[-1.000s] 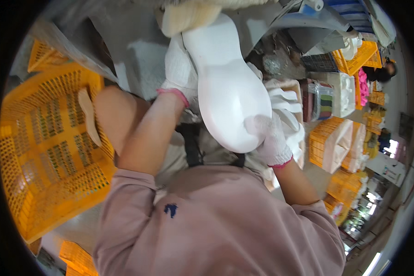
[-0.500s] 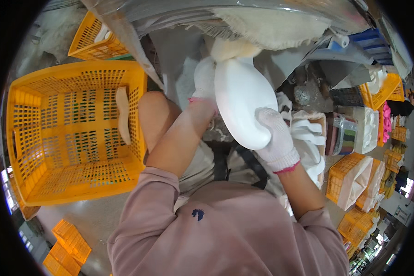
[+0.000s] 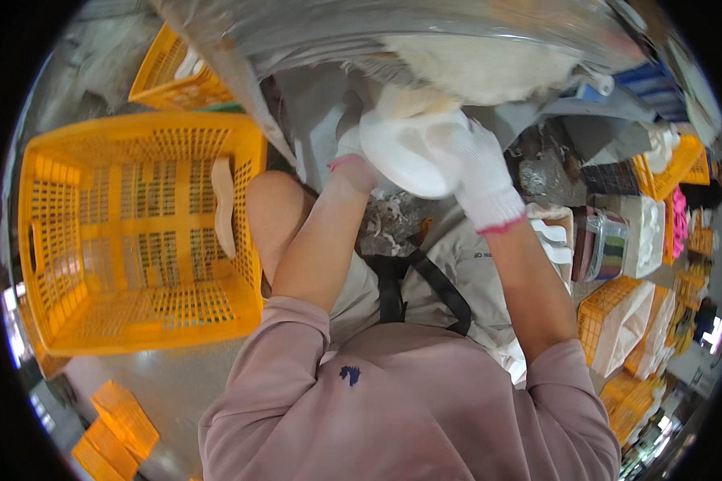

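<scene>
I hold a smooth, glossy white piece with a rounded end (image 3: pixel 409 164) in both gloved hands. Its far edge meets a cream-coloured fuzzy pad or wheel (image 3: pixel 413 104) under the machine's hood; whether they touch I cannot tell. My right hand (image 3: pixel 481 176), in a white knit glove with a pink cuff, is closed over the piece's right side. On the left edge is my left hand (image 3: pixel 351 138), gloved alike and in shade, its fingers mostly hidden behind the piece.
Left of my knee stands a big yellow crate (image 3: pixel 144 341) with one tan curved piece (image 3: pixel 223 207) inside. White curved pieces (image 3: pixel 553 240) lie in a box at my right. Plastic sheeting (image 3: pixel 313 36) covers the machine. More yellow crates (image 3: pixel 618 309) are stacked farther right.
The white piece has moved away from my body and now looks shorter, tilted under the hood. My right hand has gone up and forward with it. The left hand stays about where it was.
</scene>
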Available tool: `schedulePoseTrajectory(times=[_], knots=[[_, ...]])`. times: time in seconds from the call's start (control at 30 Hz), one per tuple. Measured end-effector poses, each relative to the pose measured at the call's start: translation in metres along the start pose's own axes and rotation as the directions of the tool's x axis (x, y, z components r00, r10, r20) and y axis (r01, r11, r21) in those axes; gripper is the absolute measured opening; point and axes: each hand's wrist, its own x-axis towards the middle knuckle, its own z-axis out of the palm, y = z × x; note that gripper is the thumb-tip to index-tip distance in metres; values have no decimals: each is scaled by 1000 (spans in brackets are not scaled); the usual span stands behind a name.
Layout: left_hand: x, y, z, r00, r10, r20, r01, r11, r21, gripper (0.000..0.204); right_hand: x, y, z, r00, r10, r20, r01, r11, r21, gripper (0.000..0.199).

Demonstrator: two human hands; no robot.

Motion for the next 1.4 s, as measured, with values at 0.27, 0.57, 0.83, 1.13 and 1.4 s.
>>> schedulePoseTrajectory(times=[0.27, 0.57, 0.83, 1.13, 1.4], knots=[[-103, 19, 68, 900, -321, 293, 327, 945, 32, 79, -202, 16, -80, 860, 496, -115, -441, 839, 319, 52], [-113, 41, 127, 670, -720, 180, 472, 600, 646, 87, -373, 125, -119, 151, 764, -628, -81, 642, 762, 68], [-140, 158, -68, 962, 269, 48, -241, 752, 614, 41, -444, 191, -159, 260, 939, -225, -507, 331, 796, 58], [-93, 57, -411, 680, -82, -729, 726, 215, 653, 82, -358, 86, -217, -40, 872, -489, -988, 38, 148, 41], [-108, 96, -410, 416, 25, -909, 888, 206, 412, 46, -193, 11, -157, 753, 522, -400, -658, 598, -458, 27]])
